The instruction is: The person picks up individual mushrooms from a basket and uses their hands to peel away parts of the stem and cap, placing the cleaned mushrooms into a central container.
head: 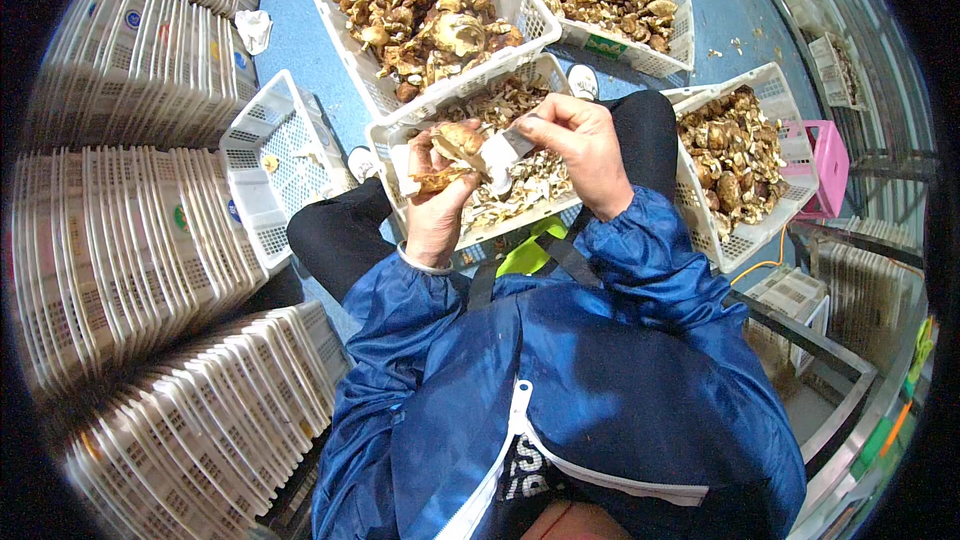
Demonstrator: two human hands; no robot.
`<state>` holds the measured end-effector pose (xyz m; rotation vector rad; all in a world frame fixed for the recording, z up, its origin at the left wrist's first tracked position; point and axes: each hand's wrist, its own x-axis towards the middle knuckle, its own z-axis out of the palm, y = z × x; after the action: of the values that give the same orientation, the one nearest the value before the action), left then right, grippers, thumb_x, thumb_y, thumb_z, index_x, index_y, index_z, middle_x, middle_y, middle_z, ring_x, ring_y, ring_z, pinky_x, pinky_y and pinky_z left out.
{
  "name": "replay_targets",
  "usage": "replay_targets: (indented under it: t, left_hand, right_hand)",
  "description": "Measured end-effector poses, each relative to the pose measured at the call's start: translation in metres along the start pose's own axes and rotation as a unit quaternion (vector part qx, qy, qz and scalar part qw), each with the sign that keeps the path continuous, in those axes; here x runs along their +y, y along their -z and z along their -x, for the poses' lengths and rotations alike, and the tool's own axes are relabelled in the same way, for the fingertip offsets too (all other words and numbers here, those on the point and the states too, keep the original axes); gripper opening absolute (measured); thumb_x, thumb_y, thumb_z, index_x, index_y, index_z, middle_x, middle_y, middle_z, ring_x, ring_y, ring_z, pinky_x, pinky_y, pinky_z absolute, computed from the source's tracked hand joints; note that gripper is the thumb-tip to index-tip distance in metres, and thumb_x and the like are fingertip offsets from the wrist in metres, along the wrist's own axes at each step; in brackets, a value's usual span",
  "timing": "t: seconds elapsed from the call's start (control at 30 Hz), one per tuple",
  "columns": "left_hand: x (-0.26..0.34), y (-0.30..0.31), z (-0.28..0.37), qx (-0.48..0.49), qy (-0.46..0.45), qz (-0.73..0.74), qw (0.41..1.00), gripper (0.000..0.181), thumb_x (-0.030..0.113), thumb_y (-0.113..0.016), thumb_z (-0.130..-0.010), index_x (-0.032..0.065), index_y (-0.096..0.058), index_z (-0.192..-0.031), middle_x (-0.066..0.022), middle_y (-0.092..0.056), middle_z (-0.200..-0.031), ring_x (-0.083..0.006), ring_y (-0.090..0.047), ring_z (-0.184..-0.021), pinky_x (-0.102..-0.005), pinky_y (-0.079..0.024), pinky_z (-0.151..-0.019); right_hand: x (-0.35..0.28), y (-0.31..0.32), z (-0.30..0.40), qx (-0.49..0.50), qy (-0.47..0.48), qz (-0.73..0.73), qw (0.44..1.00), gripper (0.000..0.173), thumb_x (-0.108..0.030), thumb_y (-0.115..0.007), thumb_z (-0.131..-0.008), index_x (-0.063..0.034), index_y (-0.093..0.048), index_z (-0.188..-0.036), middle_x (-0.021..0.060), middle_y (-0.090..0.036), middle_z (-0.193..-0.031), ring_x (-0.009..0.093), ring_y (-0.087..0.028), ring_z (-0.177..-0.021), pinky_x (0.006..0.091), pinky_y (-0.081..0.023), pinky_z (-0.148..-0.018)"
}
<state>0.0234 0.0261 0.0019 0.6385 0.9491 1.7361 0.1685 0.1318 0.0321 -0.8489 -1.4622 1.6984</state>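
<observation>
My left hand (441, 206) holds brown-capped mushrooms (457, 141), one between the raised fingers and another lower against the thumb. A pale, thick stem (498, 174) points right from them. In my right hand (589, 150) a small flat metal blade (514, 144) is pinched between thumb and fingers, close against the stem; whether it is cutting in I cannot tell. Both hands are above a white plastic crate (385, 159) between my knees, which holds cut stems and mushroom trimmings (529, 191).
Crates of mushrooms stand ahead (341, 41), far right (641, 52) and at my right knee (799, 172), near a pink stool (831, 169). A nearly bare crate (289, 157) lies left, beside stacked crates (127, 240). A metal frame (840, 356) and orange cord (761, 264) are right.
</observation>
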Motion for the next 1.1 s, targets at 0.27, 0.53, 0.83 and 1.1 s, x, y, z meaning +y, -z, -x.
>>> replay_targets:
  t: [0.27,0.53,0.83,1.1]
  left_hand:
    - [0.006,0.007,0.005,-0.052,0.105,0.180,0.977,0.064,0.009,-0.056,-0.079,0.0023,-0.029,-0.137,-0.0199,-0.050,-0.125,-0.0311,-0.044,-0.124,-0.0400,-0.033,-0.107]
    - [-0.005,0.031,0.009,0.025,0.129,0.107,0.986,0.045,0.016,-0.052,-0.089,-0.0082,-0.042,-0.126,-0.0140,-0.058,-0.116,-0.0237,-0.057,-0.106,-0.0365,-0.044,-0.095]
    - [0.001,0.026,0.013,0.031,0.139,0.150,0.978,0.040,0.007,-0.056,-0.086,-0.0065,-0.045,-0.123,-0.0132,-0.058,-0.116,-0.0224,-0.058,-0.105,-0.0337,-0.048,-0.090]
    - [-0.002,0.013,0.003,0.100,0.035,-0.160,0.981,0.053,0.004,-0.071,-0.074,0.0011,-0.045,-0.121,-0.0073,-0.059,-0.104,-0.0152,-0.057,-0.095,-0.0275,-0.047,-0.083]
  right_hand:
    - [0.074,0.058,-0.012,0.031,-0.059,0.213,0.975,0.022,-0.015,-0.066,-0.075,-0.0016,-0.056,-0.062,0.0004,-0.054,-0.054,0.008,-0.047,-0.053,0.0262,-0.039,-0.052]
    - [0.002,0.008,0.005,-0.162,0.019,-0.068,0.984,0.020,-0.011,-0.067,-0.078,-0.0023,-0.057,-0.064,0.0134,-0.061,-0.111,0.015,-0.054,-0.101,0.0300,-0.040,-0.087]
    - [0.011,0.005,0.006,-0.038,-0.030,-0.038,0.998,0.015,-0.003,-0.061,-0.081,-0.0005,-0.057,-0.067,0.0101,-0.066,-0.087,0.013,-0.058,-0.080,0.0261,-0.045,-0.075]
    - [0.000,0.007,0.013,0.001,0.148,0.229,0.962,0.015,-0.012,-0.066,-0.073,-0.0002,-0.059,-0.068,0.0183,-0.064,-0.102,0.026,-0.061,-0.098,0.0304,-0.046,-0.082]
